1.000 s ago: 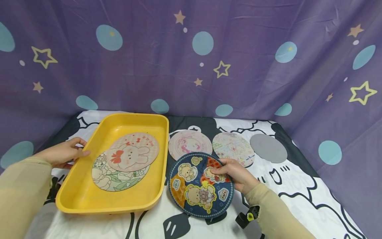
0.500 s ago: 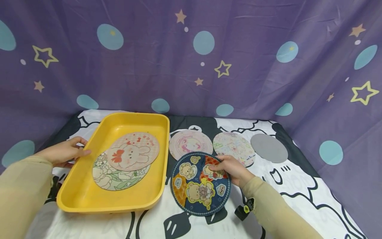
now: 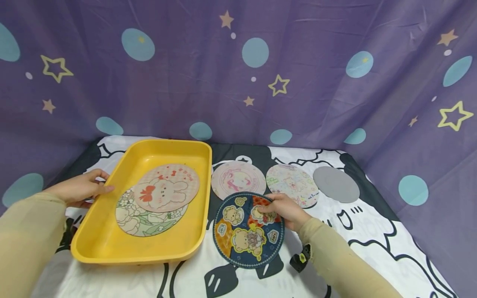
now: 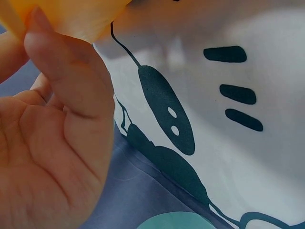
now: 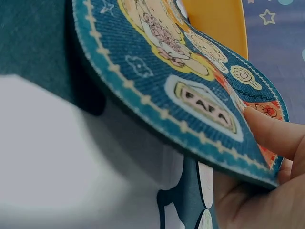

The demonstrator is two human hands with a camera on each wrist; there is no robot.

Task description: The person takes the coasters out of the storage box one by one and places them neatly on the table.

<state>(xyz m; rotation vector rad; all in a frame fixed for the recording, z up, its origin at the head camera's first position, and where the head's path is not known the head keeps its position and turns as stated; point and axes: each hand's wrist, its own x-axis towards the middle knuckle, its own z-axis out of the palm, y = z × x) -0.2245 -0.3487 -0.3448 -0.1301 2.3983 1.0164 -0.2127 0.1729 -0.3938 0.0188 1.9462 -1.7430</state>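
My right hand pinches the right edge of a dark blue round mouse pad printed with bears, thumb on top and fingers beneath. In the right wrist view the blue mouse pad is slightly bent, its near edge raised over the cloth. On the left, my left hand grips the side wall of a yellow tray. The left wrist view has the thumb against the tray's edge. Inside the tray, a pink rabbit mouse pad overlaps a green floral one.
Behind the blue pad lie a pink round pad, a pale patterned one and a plain grey disc, in a row. A black-and-white printed cloth covers the table. A purple curtain stands at the back.
The right hand, holding the blue mouse pad, has shifted slightly left, and the pad's right edge has moved inward. The left hand keeps its grip on the tray.
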